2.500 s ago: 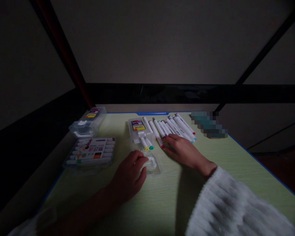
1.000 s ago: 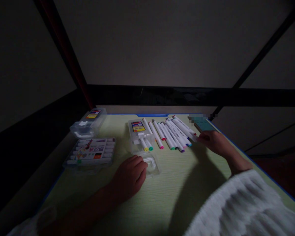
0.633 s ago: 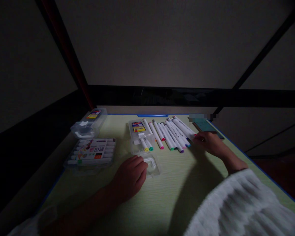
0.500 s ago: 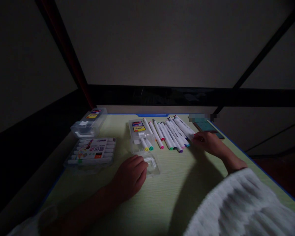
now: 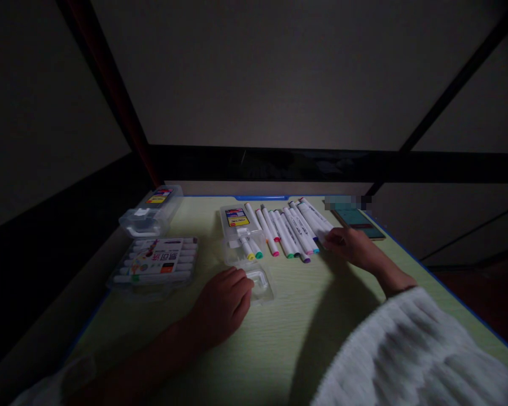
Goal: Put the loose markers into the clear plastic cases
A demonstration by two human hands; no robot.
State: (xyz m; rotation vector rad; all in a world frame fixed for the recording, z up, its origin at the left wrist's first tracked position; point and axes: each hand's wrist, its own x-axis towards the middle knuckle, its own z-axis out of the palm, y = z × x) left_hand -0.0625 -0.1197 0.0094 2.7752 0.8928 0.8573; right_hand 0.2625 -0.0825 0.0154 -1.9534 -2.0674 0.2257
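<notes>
My left hand [image 5: 224,301] is closed at the left edge of a clear lid [image 5: 260,285] that lies folded down in front of an open plastic marker case [image 5: 236,219]. Its fingertips are hidden against that edge. Inside the case, a yellow-ended marker [image 5: 247,248] and a green-ended one [image 5: 257,248] poke out of the front. Several white markers [image 5: 296,231] lie side by side to the right of the case. At the right end of this row, my right hand [image 5: 349,248] pinches the near end of a white marker [image 5: 315,217]; its cap is covered by the fingers.
On the left of the pale table [image 5: 254,344] stands a closed clear case [image 5: 152,210]. In front of it lies another clear case filled with markers [image 5: 154,262]. A phone [image 5: 359,221] rests near the right edge. A blue handle [image 5: 262,198] marks the far edge.
My right hand has shifted slightly left, with its fingers on the end of the rightmost marker. My left hand stays at the lid. The whole view has drifted a little.
</notes>
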